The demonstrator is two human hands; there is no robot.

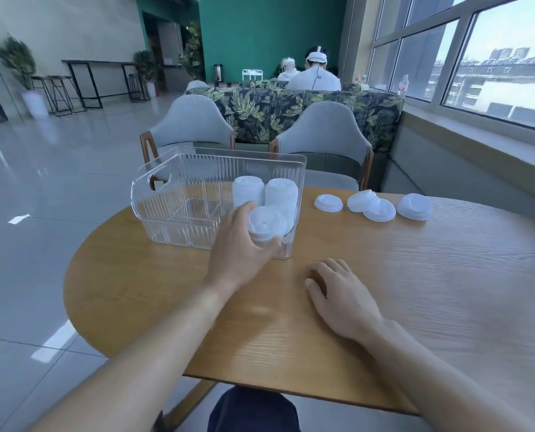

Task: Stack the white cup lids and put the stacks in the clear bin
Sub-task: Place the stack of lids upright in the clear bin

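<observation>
A clear ribbed bin [172, 194] stands on the round wooden table [416, 291]. Two stacks of white lids [249, 190] [282, 191] stand upright in its right end. My left hand [238, 244] grips a third stack of lids [266, 226] at the bin's near right corner, fingers curled round it. My right hand [338, 294] rests on the table to the right, fingers loosely bent, holding nothing. Several loose white lids lie on the table beyond the bin: a single lid [328, 202], an overlapping pair [372, 205] and a further lid [414, 206].
Two grey chairs [191, 123] [325, 132] stand behind the table, with a leaf-patterned sofa [291, 107] farther back and two people seated beyond it. A window ledge [478, 145] runs along the right. The table's near edge is just above my lap.
</observation>
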